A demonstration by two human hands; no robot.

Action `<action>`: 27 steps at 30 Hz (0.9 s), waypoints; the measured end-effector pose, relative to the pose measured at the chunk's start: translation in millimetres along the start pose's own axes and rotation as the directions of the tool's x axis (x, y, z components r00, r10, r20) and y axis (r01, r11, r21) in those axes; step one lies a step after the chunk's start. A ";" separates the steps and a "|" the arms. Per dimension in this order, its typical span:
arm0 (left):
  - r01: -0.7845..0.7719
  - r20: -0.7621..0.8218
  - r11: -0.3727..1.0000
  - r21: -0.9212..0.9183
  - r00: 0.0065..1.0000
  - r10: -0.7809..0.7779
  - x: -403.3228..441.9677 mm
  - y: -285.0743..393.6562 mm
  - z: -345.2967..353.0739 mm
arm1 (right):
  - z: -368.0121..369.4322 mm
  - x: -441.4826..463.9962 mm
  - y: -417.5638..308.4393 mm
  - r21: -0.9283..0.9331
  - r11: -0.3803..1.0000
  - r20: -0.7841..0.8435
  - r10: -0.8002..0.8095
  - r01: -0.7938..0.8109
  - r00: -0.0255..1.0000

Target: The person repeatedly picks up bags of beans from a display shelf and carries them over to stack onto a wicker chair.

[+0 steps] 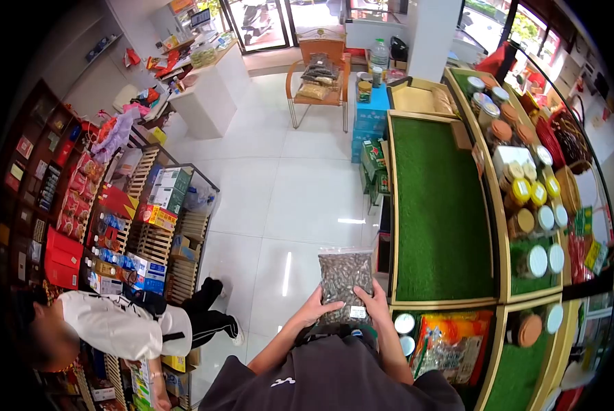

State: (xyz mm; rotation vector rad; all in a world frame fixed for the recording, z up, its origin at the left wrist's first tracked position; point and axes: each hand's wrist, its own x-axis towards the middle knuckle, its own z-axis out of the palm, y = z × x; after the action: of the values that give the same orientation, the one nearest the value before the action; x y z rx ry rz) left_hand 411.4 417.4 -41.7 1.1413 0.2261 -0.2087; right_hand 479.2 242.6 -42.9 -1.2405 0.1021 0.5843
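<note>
A clear plastic bag of dark seeds or beans (346,275), with a small white label near its lower right, is held upright in front of my body. My left hand (318,307) grips its left side, thumb across the front. On the right side my right hand (373,303) holds it in the same way. The fingers behind the bag are hidden. Just right of the bag stands a display bin lined with green turf (444,212).
Jars (519,192) line the right shelf. Orange packets (451,342) lie at lower right. A chair (321,51) holds more bags. Blue boxes (370,113) stand beside the bin. Another person (125,322) is at the left shelves (163,233). White floor tiles (300,171) lie between.
</note>
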 end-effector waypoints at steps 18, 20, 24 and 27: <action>0.055 0.004 0.984 -0.171 0.998 -0.056 260.7 121.3 -175.4 | 115.1 313.5 -85.3 -0.057 0.985 -0.082 0.160 -0.165 0.984; 0.063 0.013 0.991 -0.114 0.998 -0.061 287.8 146.4 -202.0 | 136.9 348.8 -100.7 -0.077 0.988 -0.066 0.130 -0.135 0.989; 0.064 0.009 0.985 -0.160 0.998 -0.063 338.9 190.5 -236.8 | 170.0 412.8 -124.4 -0.103 0.990 -0.032 0.096 -0.098 0.995; 0.061 -0.053 0.988 -0.144 0.996 -0.069 371.9 211.8 -253.5 | 183.0 461.1 -132.6 -0.105 0.992 -0.016 0.075 -0.077 0.997</action>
State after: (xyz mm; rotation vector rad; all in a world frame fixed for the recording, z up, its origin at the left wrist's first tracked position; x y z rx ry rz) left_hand 808.5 716.1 -63.0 1.0002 0.3254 -0.2139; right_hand 890.4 550.1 -42.7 -1.3467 0.1300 0.6553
